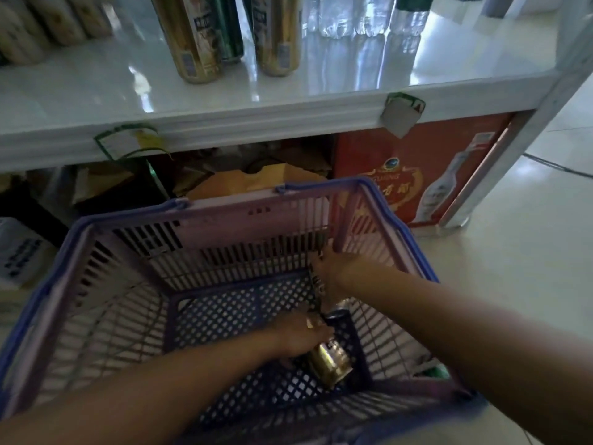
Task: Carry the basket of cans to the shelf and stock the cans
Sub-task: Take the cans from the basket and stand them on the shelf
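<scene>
Head view looks down into a pink and blue basket [96, 252] that sits on the floor just in front of a white shelf [224, 120]. Both bare arms reach down inside it. The left hand [298, 338] has its grip clamped around a gold can [330, 361] that lies tilted on the blue mesh bottom, near the right wall of the basket. The right hand [333, 268] is farther in, by the far right corner, with its grip closed on a second can [321, 284] that stands more or less upright; only a strip of this can shows beside the fingers, and the blur hides its label. The two cans sit close together, and whether they touch is unclear.

On the shelf above, two tall gold cans [195, 43] stand near the front edge, a green can [229, 33] behind them, and clear bottles [362, 17] to their right. A red box [401, 175] stands under the shelf, behind the basket's far corner.
</scene>
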